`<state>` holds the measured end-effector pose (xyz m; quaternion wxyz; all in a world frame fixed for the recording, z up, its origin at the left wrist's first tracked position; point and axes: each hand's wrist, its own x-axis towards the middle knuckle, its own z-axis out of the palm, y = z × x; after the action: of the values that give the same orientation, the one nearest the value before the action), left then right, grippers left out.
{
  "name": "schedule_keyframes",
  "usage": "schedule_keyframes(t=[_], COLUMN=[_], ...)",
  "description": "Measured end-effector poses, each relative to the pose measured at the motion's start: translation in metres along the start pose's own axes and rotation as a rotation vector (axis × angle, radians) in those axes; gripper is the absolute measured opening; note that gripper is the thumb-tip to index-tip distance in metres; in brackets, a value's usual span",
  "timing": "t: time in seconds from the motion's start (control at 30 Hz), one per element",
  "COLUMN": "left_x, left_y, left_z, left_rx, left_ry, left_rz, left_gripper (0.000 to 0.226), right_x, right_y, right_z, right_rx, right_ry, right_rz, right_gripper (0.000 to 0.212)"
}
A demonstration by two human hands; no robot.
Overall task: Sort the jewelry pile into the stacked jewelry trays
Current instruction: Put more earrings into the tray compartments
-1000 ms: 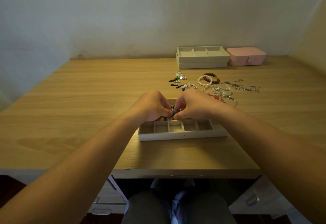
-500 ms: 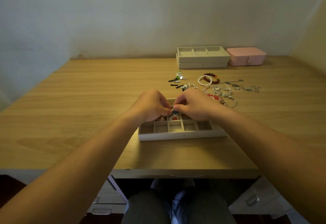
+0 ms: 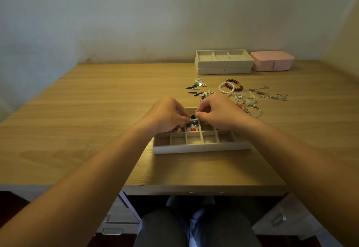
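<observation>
Hands curled over tray, desk edge near, bare wood left

Dim, warm, yellowish illumination is seen throughout. The brightest patch falls on the wooden table below the hands, toward 6 o'clock; the wall is evenly grey. Deep shadow is found under the table edge. Wide-angle bending is evident at 3 and 9 o'clock. Fine detail is rendered soft.
</observation>
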<state>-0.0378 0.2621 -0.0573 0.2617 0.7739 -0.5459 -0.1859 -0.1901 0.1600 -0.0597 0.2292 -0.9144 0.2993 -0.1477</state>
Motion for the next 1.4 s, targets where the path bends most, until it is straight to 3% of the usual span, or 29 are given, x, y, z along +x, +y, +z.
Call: schedule_keyframes(t=[0.47, 0.57, 0.67, 0.87, 1.13, 1.4], left_x=[-0.002, -0.001, 0.000, 0.000, -0.004, -0.005], left_y=[-0.001, -0.001, 0.000, 0.000, -0.007, -0.006], left_z=[0.005, 0.010, 0.015, 0.003, -0.008, 0.000], left_rx=[-0.052, -0.025, 0.039, -0.023, 0.014, 0.032], left_ry=[0.023, 0.031, 0.061, 0.034, 0.177, 0.162], left_rz=[0.000, -0.004, -0.006, -0.024, -0.012, -0.011], left_gripper=[0.002, 0.016, 0.022, 0.009, 0.004, 0.014], right_x=[-0.001, -0.001, -0.001, -0.001, -0.001, -0.007], right_y=[0.001, -0.001, -0.004, -0.005, 0.018, 0.011], right_z=[-0.002, -0.002, 0.002, 0.002, -0.005, -0.007], right_rx=[0.090, 0.089, 0.057, 0.079, 0.156, -0.032], right_ry=[-0.051, -0.083, -0.094, -0.087, 0.155, -0.052], right_rz=[0.050, 0.057, 0.080, 0.092, 0.141, 0.150], right_gripper=[0.013, 0.008, 0.018, 0.006, 0.008, 0.005])
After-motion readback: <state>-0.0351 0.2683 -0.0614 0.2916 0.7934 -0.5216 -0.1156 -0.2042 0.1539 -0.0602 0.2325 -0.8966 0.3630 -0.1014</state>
